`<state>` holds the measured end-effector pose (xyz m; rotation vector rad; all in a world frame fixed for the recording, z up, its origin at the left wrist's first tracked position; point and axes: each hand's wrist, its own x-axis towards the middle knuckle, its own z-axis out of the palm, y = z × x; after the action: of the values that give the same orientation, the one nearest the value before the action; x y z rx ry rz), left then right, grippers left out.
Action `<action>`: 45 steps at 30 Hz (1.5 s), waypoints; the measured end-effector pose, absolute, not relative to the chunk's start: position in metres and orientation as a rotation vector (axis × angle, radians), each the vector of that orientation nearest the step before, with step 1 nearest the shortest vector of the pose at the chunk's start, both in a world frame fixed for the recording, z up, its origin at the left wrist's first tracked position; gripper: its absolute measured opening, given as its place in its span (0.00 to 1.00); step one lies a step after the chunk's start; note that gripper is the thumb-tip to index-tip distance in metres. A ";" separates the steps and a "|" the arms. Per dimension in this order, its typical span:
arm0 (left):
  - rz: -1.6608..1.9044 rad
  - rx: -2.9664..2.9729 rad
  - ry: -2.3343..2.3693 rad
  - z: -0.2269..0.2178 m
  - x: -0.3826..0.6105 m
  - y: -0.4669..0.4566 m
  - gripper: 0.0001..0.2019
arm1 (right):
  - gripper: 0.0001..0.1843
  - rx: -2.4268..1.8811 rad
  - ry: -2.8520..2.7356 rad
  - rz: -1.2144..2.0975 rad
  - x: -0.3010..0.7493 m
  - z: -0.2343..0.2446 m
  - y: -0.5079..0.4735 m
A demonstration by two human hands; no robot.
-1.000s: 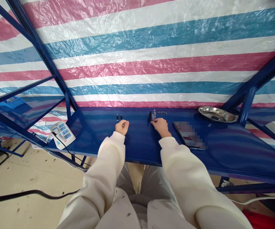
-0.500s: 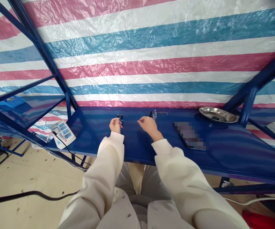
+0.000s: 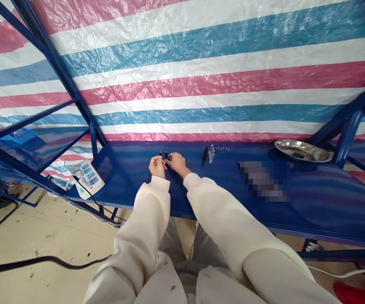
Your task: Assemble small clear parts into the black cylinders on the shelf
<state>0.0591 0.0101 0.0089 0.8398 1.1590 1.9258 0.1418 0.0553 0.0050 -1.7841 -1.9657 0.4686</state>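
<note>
While the head view puts both hands near the middle of the frame, the left hand [image 3: 157, 166] and the right hand [image 3: 176, 163] sit close together, fingers curled nearly closed; whether either pinches anything, I cannot tell. Two short black tubes [image 3: 166, 155] lie or stand just above their fingertips in the frame, so a knuckle's nudge could topple or roll one. Right of centre, black pieces [image 3: 205, 154], clear pieces [image 3: 212, 153] and metal bits [image 3: 222, 149] cluster on the table [image 3: 128, 169]; a wide swing of the right hand could scatter them.
</note>
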 end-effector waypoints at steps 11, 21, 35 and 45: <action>1.916 0.864 1.150 0.007 0.058 0.010 0.17 | 0.11 -1.835 -1.917 0.439 0.133 0.000 0.060; 1.753 1.120 1.199 0.007 0.065 0.014 0.23 | 0.10 -1.700 -2.040 0.363 0.166 0.036 0.031; 1.600 1.433 0.998 0.056 0.085 -0.006 0.13 | 0.13 -1.409 -1.759 0.372 0.221 0.076 -0.007; 1.581 1.522 0.931 0.066 0.098 -0.016 0.16 | 0.07 -1.063 -1.223 0.862 0.224 0.070 -0.023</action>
<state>0.0977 -0.0155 0.0655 1.5216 0.9314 1.5813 0.2237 -0.0228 0.0698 -1.0626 -1.2229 0.8625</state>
